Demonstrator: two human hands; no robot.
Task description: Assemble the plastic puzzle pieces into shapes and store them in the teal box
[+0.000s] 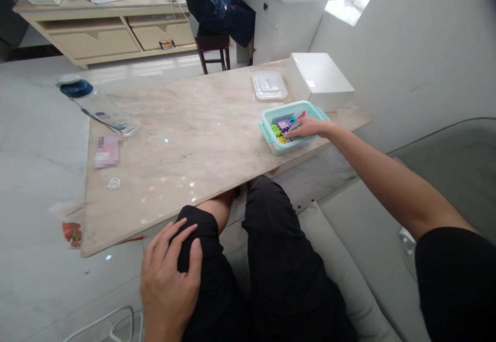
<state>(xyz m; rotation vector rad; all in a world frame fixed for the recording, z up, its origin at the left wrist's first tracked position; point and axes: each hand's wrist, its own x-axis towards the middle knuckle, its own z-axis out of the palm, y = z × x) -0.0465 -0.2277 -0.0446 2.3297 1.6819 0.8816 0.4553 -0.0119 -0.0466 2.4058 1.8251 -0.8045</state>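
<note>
In the head view, right of centre, a mint-green plastic tub (pixel 281 149) holds colourful plastic toy pieces (pixel 284 124); the right hand (pixel 305 127) dips in, fingers over them, grip unclear. At lower left, the left hand (pixel 170 275) hangs loosely spread by the knee (pixel 208 228).

The right hand (pixel 304 127) reaches into an open rectangular mint-green plastic tub (pixel 285 149), its fingers among small multicoloured plastic pieces (pixel 284 124), while the left hand (pixel 170 275), fingers spread, is over the knee of black trousers (pixel 287 249). Near the tub on the pale marble-patterned bench (pixel 194 130) are a clear plastic lid (pixel 270 85) and a glossy white rectangular box (pixel 323 76). Toward the other end are a transparent bottle with a dark-blue cap (pixel 103 112) and small white printed cards (pixel 113 183).
</note>
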